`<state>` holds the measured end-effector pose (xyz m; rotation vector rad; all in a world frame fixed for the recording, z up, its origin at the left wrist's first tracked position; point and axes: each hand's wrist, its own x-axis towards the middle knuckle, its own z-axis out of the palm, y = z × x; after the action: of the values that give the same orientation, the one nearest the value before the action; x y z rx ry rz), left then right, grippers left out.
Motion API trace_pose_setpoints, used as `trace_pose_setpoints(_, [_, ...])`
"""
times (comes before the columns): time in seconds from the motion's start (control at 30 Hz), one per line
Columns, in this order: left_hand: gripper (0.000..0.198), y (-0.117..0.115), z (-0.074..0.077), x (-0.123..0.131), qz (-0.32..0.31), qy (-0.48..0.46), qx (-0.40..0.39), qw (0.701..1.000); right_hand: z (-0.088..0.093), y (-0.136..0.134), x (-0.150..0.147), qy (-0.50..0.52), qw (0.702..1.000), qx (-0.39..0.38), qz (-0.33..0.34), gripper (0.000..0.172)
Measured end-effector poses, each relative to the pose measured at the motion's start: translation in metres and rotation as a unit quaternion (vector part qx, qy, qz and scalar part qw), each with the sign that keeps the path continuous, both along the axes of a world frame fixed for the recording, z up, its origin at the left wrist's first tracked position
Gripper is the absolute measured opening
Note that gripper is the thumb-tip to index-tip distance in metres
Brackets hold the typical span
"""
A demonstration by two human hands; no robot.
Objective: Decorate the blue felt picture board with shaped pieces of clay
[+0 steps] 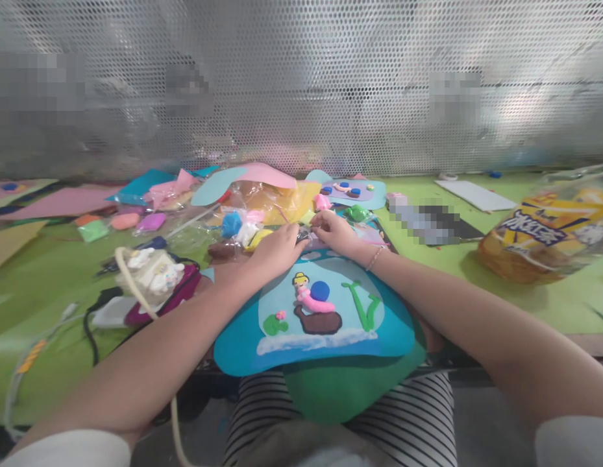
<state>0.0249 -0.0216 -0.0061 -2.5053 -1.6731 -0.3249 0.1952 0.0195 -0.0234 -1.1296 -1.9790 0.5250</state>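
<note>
A blue foam board (389, 331) with a clay picture of a pink figure, a blue ball, a brown mound and green plants lies in front of me, over a green sheet (340, 389). At the board's far edge my left hand (276, 250) and my right hand (333, 231) meet. Both have their fingers curled and pinched round a small piece between them that I cannot make out. Just beyond the hands lie small bags of coloured clay (240, 227).
Pink and blue paper sheets (150, 188) and clay lumps cover the green table (52, 279) at the back left. A plush-charm pouch (152, 275) with cables lies left. A yellow snack bag (549, 237) sits right. A perforated metal wall (301, 84) stands behind.
</note>
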Motion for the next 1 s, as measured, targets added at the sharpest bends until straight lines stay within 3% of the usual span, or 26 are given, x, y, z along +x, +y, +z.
trace_pose_setpoints(0.2, [0.031,0.0009,-0.0021,-0.0015,0.001,0.005,0.007,1.000,0.0017,-0.0010,-0.0023,0.012,1.000,-0.026,-0.011,0.023])
trace_pose_setpoints(0.33, [0.030,0.0019,-0.0026,-0.0031,0.003,0.016,0.011,1.000,0.0014,0.0029,0.0005,0.075,0.995,-0.066,-0.031,0.025])
trace_pose_setpoints(0.67, [0.027,0.0062,-0.0072,-0.0096,0.008,0.070,0.044,0.997,-0.0052,0.0068,0.0004,0.076,0.992,-0.104,0.016,0.021])
trace_pose_setpoints(1.0, [0.032,0.0075,-0.0077,-0.0057,-0.018,0.016,0.062,0.998,-0.0018,0.0029,-0.0005,0.116,0.987,-0.111,0.018,0.005])
